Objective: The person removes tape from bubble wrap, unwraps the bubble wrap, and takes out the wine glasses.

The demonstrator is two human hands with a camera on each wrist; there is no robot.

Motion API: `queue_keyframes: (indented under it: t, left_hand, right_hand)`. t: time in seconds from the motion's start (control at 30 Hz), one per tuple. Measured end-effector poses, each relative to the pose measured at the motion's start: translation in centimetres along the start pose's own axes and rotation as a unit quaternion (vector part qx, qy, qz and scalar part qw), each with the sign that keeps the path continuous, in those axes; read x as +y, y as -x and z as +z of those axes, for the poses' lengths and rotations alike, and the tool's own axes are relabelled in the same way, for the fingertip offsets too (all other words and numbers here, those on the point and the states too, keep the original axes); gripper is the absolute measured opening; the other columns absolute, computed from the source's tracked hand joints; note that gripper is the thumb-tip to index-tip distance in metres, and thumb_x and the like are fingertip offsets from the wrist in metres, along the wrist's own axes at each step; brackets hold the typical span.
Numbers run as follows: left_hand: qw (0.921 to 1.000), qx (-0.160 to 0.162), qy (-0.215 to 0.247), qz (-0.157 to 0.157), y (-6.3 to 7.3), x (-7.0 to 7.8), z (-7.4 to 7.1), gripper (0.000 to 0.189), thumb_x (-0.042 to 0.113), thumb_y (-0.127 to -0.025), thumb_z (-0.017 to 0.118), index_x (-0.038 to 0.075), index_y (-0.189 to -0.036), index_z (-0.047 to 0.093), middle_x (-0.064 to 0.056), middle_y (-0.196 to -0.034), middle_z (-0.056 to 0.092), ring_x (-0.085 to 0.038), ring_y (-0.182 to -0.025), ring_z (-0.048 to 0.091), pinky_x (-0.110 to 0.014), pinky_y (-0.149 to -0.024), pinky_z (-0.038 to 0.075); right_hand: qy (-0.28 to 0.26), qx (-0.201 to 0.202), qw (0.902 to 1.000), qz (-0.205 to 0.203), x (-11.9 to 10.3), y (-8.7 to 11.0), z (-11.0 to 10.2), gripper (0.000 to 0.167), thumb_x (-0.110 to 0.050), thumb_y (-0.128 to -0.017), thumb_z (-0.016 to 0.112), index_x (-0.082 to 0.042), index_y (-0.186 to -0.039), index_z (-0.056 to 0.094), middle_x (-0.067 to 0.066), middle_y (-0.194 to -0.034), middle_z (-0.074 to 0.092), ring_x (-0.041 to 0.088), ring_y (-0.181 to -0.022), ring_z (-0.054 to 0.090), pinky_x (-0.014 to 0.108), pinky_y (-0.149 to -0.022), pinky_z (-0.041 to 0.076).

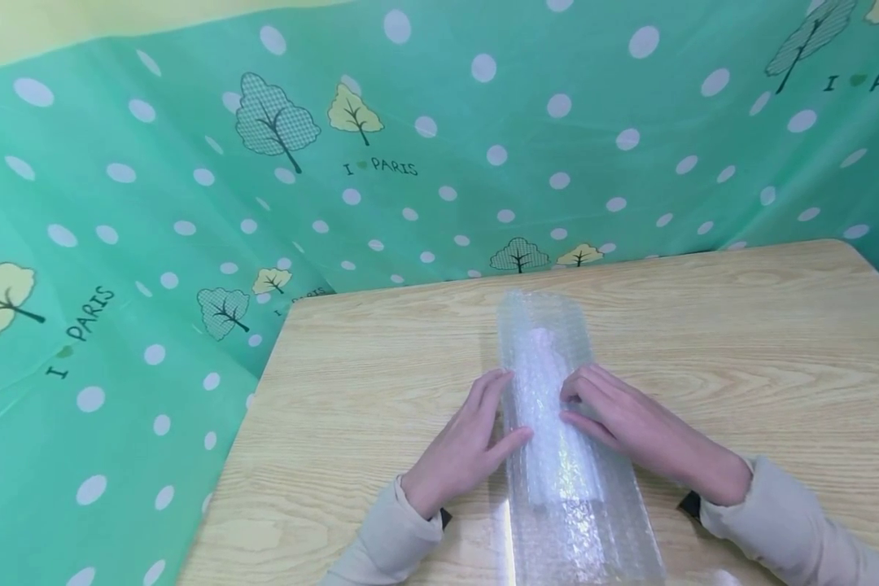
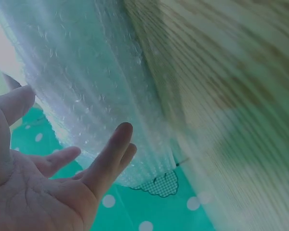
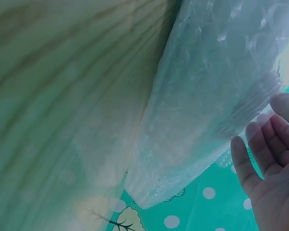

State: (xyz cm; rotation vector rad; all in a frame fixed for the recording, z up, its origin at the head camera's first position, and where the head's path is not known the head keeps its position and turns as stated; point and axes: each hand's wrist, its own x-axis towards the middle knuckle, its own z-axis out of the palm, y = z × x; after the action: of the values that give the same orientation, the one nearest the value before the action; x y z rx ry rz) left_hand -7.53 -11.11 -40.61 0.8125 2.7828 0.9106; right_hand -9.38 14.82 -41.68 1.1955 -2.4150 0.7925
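A long sheet of bubble wrap is folded round a pale, bottle-shaped thing, which shows only dimly through the layers. It lies lengthwise on the wooden table. My left hand rests along the wrap's left side, fingers extended and thumb on top; in the left wrist view the fingertips lie against the bubble wrap. From the right, my right hand touches the top of the roll with bent fingers. The right wrist view shows its thumb and loosely curved fingers apart, beside the wrap.
The light wooden table extends to both sides of the roll. Behind it and to the left hangs a green cloth with white dots, trees and lettering. The wrap's loose end runs toward the table's near side.
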Motion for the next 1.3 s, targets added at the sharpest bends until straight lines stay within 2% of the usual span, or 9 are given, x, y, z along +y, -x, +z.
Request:
queue_keyframes:
  t: [0.13,0.27,0.37,0.43,0.5,0.67,0.83,1.07,1.3]
  left_hand:
    - [1.0,-0.001,0.002,-0.002,0.0,0.1,0.0,0.072,0.055,-0.101,0.045,0.017,-0.158,0.021,-0.006,-0.161,0.025,-0.024,-0.143,0.037,-0.044,-0.115,0.039]
    - [0.9999,0.002,0.008,-0.01,0.1,0.4,0.0,0.071,0.053,-0.101,0.045,0.018,-0.158,0.021,-0.01,-0.162,0.022,-0.023,-0.126,0.054,-0.044,-0.107,0.048]
    - [0.9997,0.01,0.01,-0.018,0.2,0.9,0.1,0.069,0.051,-0.102,0.047,0.018,-0.157,0.023,-0.013,-0.162,0.02,-0.021,-0.109,0.061,-0.044,-0.098,0.054]
    - [0.9995,0.018,0.011,-0.023,0.2,1.3,0.1,0.067,0.049,-0.102,0.048,0.018,-0.156,0.025,-0.014,-0.163,0.019,-0.022,-0.11,0.061,-0.045,-0.098,0.054]
    - [0.9991,0.025,0.013,-0.032,0.2,1.6,0.2,0.065,0.048,-0.101,0.049,0.019,-0.156,0.028,-0.013,-0.164,0.018,-0.026,-0.119,0.059,-0.047,-0.101,0.052]
    - [0.9981,0.034,0.014,-0.05,0.3,2.4,0.4,0.065,0.052,-0.101,0.045,0.019,-0.155,0.031,-0.01,-0.165,0.018,-0.033,-0.142,0.039,-0.051,-0.11,0.042]
    - [0.9974,0.032,0.008,-0.065,0.2,3.0,0.4,0.073,0.064,-0.098,0.039,0.021,-0.156,0.028,-0.009,-0.164,0.021,-0.032,-0.143,0.038,-0.053,-0.111,0.04]
    - [0.9958,0.026,0.026,-0.084,0.1,4.0,0.5,0.084,0.071,-0.092,0.047,0.027,-0.158,0.022,-0.006,-0.165,0.018,-0.034,-0.142,0.037,-0.055,-0.11,0.041]
    - [0.9948,0.019,0.034,-0.094,0.3,4.3,0.8,0.095,0.076,-0.083,0.056,0.03,-0.158,0.02,-0.005,-0.165,0.016,-0.031,-0.143,0.036,-0.052,-0.111,0.042]
  right_hand:
    - [-0.004,-0.002,1.0,0.003,-0.1,0.0,0.1,0.015,-0.023,-0.099,0.06,-0.012,-0.108,0.058,-0.009,-0.103,0.056,0.005,-0.094,0.052,0.01,-0.086,0.041]
    - [-0.003,-0.006,0.9999,0.008,-0.2,0.0,0.1,0.014,-0.022,-0.099,0.06,-0.011,-0.108,0.058,-0.008,-0.104,0.057,0.005,-0.096,0.052,0.011,-0.088,0.041]
    - [0.003,0.001,1.0,0.003,-0.2,0.0,0.1,0.017,-0.025,-0.102,0.055,-0.01,-0.109,0.058,-0.007,-0.104,0.057,0.006,-0.096,0.053,0.012,-0.088,0.041]
    - [0.011,0.014,0.9998,-0.005,-0.3,0.0,0.1,0.021,-0.028,-0.104,0.05,-0.01,-0.108,0.059,-0.006,-0.102,0.058,0.006,-0.094,0.053,0.012,-0.086,0.042]
    - [0.017,0.026,0.9994,-0.014,-0.3,-0.1,0.2,0.026,-0.031,-0.105,0.046,-0.009,-0.107,0.059,-0.005,-0.101,0.059,0.006,-0.093,0.054,0.013,-0.085,0.043]
    - [0.024,0.043,0.9983,-0.031,-0.3,-0.2,0.4,0.027,-0.03,-0.106,0.043,-0.008,-0.107,0.06,-0.005,-0.099,0.059,0.007,-0.091,0.054,0.014,-0.084,0.044]
    - [0.022,0.048,0.998,-0.033,-0.3,-0.2,0.4,0.024,-0.026,-0.105,0.046,-0.008,-0.107,0.061,-0.005,-0.099,0.058,0.006,-0.088,0.053,0.012,-0.082,0.043]
    - [0.02,0.047,0.9982,-0.032,-0.3,-0.2,0.3,0.029,-0.027,-0.107,0.041,-0.006,-0.11,0.061,-0.006,-0.098,0.058,0.004,-0.089,0.053,0.012,-0.081,0.043]
    - [0.014,0.043,0.9988,-0.018,-0.5,-0.2,0.2,0.018,-0.016,-0.1,0.056,-0.006,-0.114,0.061,-0.007,-0.099,0.057,0.005,-0.088,0.052,0.012,-0.08,0.044]
